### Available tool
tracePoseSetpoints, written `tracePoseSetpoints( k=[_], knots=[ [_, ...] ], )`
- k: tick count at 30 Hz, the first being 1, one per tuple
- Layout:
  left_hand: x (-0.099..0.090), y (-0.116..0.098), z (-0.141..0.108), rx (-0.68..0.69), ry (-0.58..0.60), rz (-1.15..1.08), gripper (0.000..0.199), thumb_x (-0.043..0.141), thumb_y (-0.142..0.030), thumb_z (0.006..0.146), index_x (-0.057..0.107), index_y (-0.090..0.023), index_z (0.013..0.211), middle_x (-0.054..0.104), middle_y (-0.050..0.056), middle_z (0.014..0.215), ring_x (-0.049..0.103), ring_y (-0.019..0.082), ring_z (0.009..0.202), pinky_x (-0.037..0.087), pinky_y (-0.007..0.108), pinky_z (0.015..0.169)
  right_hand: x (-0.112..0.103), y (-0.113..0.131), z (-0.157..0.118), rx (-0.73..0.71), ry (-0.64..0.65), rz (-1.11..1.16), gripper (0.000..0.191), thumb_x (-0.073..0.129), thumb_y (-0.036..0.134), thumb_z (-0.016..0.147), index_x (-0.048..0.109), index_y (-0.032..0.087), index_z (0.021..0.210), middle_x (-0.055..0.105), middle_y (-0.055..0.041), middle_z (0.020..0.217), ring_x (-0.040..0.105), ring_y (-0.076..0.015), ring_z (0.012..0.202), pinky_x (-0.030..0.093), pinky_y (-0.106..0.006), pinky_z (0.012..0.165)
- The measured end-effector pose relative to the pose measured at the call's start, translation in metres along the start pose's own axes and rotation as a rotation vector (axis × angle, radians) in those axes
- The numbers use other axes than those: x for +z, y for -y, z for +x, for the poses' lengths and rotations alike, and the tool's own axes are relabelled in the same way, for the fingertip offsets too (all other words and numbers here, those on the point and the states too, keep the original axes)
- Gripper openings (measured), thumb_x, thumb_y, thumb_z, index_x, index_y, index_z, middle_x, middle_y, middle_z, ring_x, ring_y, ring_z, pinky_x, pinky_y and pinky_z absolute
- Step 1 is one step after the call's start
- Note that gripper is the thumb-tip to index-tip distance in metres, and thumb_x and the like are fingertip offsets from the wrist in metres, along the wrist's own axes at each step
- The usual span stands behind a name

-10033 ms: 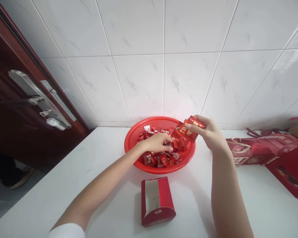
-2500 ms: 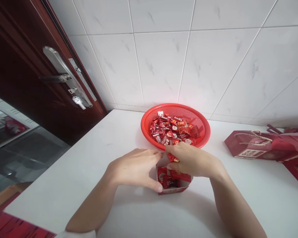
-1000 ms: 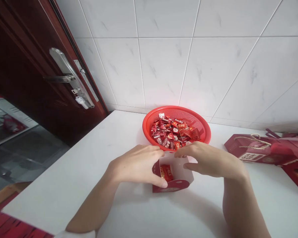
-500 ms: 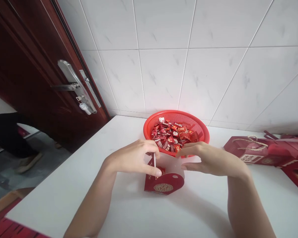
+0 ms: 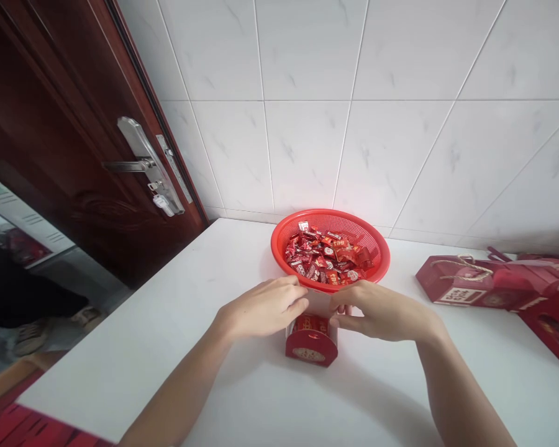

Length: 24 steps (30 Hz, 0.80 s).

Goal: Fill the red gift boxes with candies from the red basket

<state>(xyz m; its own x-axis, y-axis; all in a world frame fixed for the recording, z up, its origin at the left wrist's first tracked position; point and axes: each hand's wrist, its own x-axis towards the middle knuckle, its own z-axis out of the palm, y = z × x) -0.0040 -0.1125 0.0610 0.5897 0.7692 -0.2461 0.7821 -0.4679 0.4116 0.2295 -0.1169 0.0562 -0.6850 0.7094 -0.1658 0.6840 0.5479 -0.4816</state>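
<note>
A small red box (image 5: 311, 349) with a pale round label on its front stands on the white table, its top open and red-wrapped sweets (image 5: 311, 323) showing inside. My left hand (image 5: 265, 305) is closed on the box's left upper edge, fingers bent over it. On the right side, my right hand (image 5: 382, 310) pinches the box's upper flap between thumb and fingers. Just behind the box, a red plastic basket (image 5: 382, 251) holds many wrapped sweets (image 5: 326, 254).
Red gift boxes with a rope handle (image 5: 461, 282) lie at the table's right. A tiled wall (image 5: 307, 149) rises behind. At the left are a dark wooden door (image 5: 88, 124) and a person's legs and shoes (image 5: 32, 310). The table's left edge slants toward me.
The box has turned to face me more squarely, and sweets inside now show clearly. My right hand has moved left onto the flap. The person at the left has shifted.
</note>
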Motion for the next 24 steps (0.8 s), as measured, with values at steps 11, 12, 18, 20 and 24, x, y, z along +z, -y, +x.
tracePoseSetpoints(
  k=[11,12,18,20,24],
  knots=[
    [0.016,-0.007,-0.002,-0.020,0.089,-0.072,0.072,0.080,-0.045,0.066,0.053,-0.026,0.130,0.054,0.006,0.119,0.062,0.028,0.102,0.049,0.032,0.073,0.007,0.001,0.009,-0.024,-0.018,0.106,0.013,0.065,0.025,0.091,0.071,0.022,0.102,0.074,-0.0018,0.093,0.066,-0.0174,0.080,0.044,-0.026,0.067],
    [0.017,-0.008,-0.001,-0.015,0.094,-0.074,0.075,0.080,-0.043,0.065,0.051,-0.026,0.133,0.054,0.007,0.120,0.062,0.029,0.103,0.050,0.032,0.074,0.007,0.001,0.010,-0.026,-0.010,0.114,0.015,0.065,0.022,0.090,0.070,0.021,0.104,0.074,-0.0018,0.095,0.066,-0.0174,0.081,0.044,-0.026,0.067],
    [0.018,-0.010,0.000,0.017,0.097,-0.104,0.095,0.077,-0.035,0.066,0.035,-0.031,0.151,0.050,0.009,0.133,0.064,0.028,0.101,0.050,0.030,0.068,0.006,-0.006,0.006,-0.023,0.089,0.097,0.024,0.063,0.013,0.087,0.071,0.021,0.108,0.074,-0.0046,0.101,0.068,-0.0199,0.089,0.048,-0.028,0.072],
    [0.019,-0.009,0.001,0.030,0.098,-0.116,0.096,0.078,-0.036,0.066,0.035,-0.033,0.152,0.046,0.010,0.143,0.064,0.030,0.107,0.051,0.030,0.069,0.005,-0.009,0.004,0.006,0.105,0.087,0.020,0.065,0.015,0.087,0.071,0.020,0.105,0.074,-0.0058,0.104,0.068,-0.0215,0.092,0.049,-0.029,0.073],
    [0.018,-0.004,0.003,0.063,0.131,-0.135,0.090,0.079,-0.042,0.070,0.040,-0.033,0.150,0.048,0.009,0.143,0.062,0.031,0.113,0.051,0.031,0.076,0.000,-0.012,0.000,0.057,0.093,0.075,0.017,0.067,0.022,0.088,0.071,0.019,0.105,0.074,-0.0065,0.111,0.068,-0.0240,0.099,0.051,-0.033,0.078]
  ],
)
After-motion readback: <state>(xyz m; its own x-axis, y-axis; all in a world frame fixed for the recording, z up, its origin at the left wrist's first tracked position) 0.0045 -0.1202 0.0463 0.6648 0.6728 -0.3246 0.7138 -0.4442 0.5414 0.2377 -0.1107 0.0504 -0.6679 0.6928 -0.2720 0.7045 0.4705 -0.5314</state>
